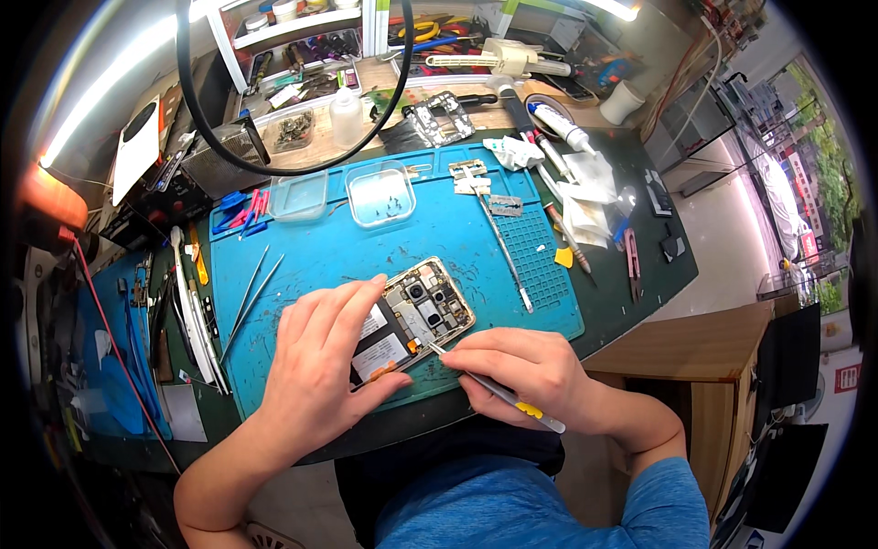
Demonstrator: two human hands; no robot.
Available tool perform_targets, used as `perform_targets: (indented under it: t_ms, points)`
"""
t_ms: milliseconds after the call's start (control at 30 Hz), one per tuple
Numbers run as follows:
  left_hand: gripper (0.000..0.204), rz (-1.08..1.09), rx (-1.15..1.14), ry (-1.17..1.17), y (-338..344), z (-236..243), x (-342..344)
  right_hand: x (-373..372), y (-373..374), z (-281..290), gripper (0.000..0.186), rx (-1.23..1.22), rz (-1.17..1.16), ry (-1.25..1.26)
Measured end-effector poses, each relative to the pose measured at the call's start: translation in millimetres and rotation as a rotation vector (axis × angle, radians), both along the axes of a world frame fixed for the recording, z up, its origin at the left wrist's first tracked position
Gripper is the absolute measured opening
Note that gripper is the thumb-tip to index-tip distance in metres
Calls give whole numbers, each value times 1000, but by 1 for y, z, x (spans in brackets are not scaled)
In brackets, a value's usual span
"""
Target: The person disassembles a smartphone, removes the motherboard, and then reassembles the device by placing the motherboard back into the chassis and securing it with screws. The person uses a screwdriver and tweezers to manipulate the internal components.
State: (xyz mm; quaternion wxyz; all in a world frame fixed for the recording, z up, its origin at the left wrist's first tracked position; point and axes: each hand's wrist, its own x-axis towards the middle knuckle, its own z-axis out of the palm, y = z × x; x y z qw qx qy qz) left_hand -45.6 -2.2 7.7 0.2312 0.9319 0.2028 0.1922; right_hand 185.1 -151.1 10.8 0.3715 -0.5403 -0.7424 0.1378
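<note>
An opened smartphone (424,309) lies tilted on the blue work mat (302,247), its back off, with camera modules, circuit board and dark battery bare. My left hand (320,343) spans the battery end, thumb on the near edge and fingers on the far edge, gripping the phone. In my right hand (526,371) is a slim pen-like tool (498,389) with a grey and yellow handle. Its thin metal tip touches or hovers just over the phone's near edge, beside the board and battery; I cannot tell which.
Small screws sit in a clear plastic box (380,194) behind the phone. Tweezers (253,293) lie to the left, a long thin metal tool (505,252) to the right. Pink-handled pliers (632,263) rest near the right edge. A black ring (187,110) hangs above the bench.
</note>
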Motion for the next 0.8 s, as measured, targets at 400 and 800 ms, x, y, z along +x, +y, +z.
perform_targets:
  t_ms: [400,800]
  points:
    - [104,-13,-14,-24,2,0,0,3,-6,-9,39,178,90,-156]
    - [96,128,-52,109,-6,19,3,18,20,37,12,-437,35,566]
